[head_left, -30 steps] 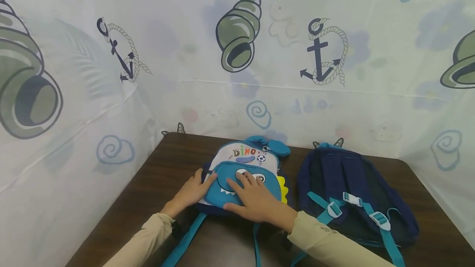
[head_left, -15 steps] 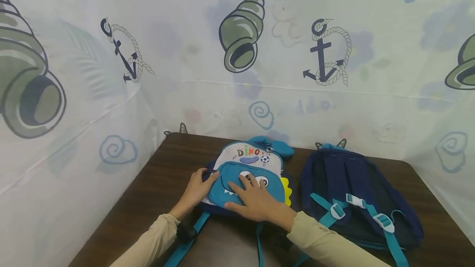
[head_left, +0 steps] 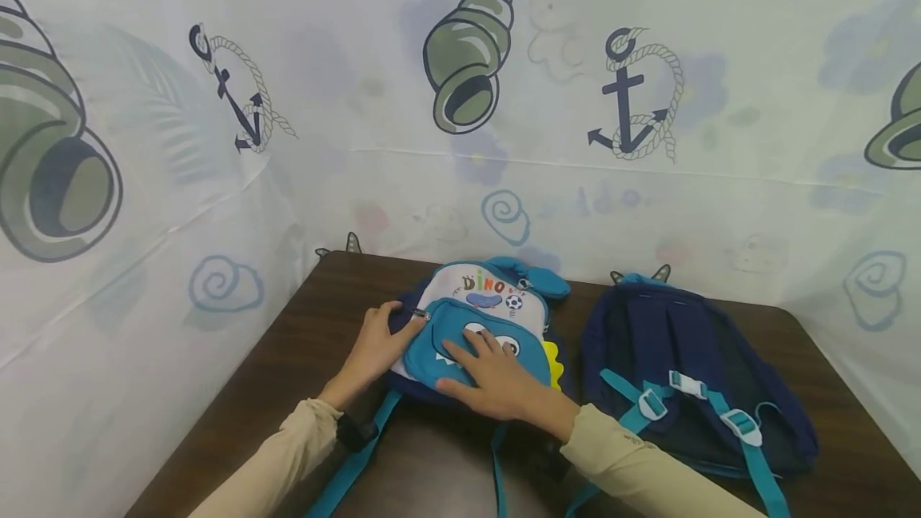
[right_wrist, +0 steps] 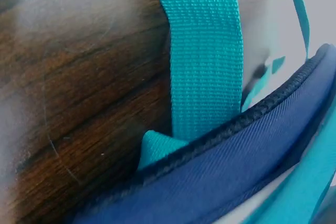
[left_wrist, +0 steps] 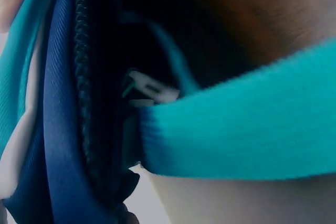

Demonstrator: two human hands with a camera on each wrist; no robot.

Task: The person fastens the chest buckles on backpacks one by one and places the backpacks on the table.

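As the right hand (head_left: 492, 374) lies spread over the front pocket (head_left: 449, 330), fingers extended and pressing on the teal face without grasping anything, the left hand (head_left: 377, 346) grips the left edge of the dinosaur backpack (head_left: 471, 314), thumb on the front, fingers round the side. A zipper pull (head_left: 422, 313) sits right at that thumb tip; whether it's pinched, you can't tell from here!

And that dinosaur backpack is on the brown table (head_left: 331, 302), left of the second backpack (head_left: 669, 342), its DINO lettering up top, white teeth peeking out by the right hand, yellow spikes (head_left: 552, 364) down its right side. One teal strap (head_left: 352, 474) runs from its lower left corner towards the person.

Over on the right, the second backpack shows its navy back, straps up, with a white clip (head_left: 687, 384) across the middle. Down at the left wrist, broad teal webbing fills the view beside a blurred pale buckle (left_wrist: 152, 86). Behind it all hangs a pale cloth (head_left: 360, 102) printed with shells and anchors.
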